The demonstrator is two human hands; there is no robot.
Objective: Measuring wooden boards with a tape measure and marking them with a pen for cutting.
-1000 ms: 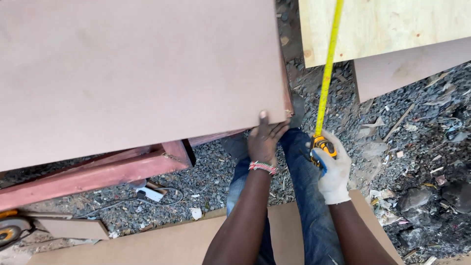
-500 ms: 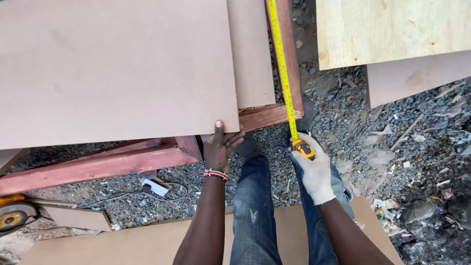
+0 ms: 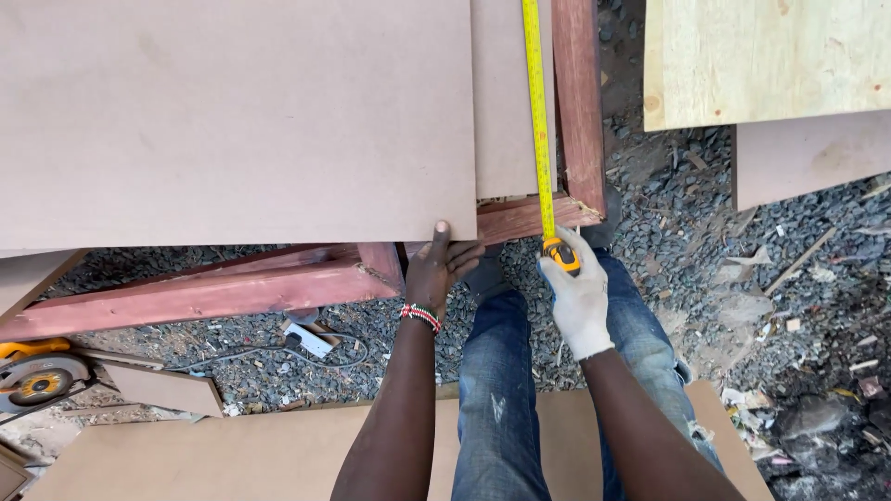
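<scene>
Fibreboard sheet (image 3: 232, 121), large, tan, lying flat on a red timber frame (image 3: 213, 288); judged stiff but thin, awkward by size more than weight, best gripped along its near edge. Left hand (image 3: 444, 267), bare, fingers curled on that edge, thumb on top. Right hand (image 3: 577, 295), white-gloved, closed around a yellow tape measure (image 3: 561, 252), blade (image 3: 535, 102) run out over a narrower strip. Containers: none in view. Circular saw (image 3: 37, 376) on gravel, well apart.

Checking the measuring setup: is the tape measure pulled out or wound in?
Pulled out: its yellow tape measure blade runs up the board from the right hand.
</scene>
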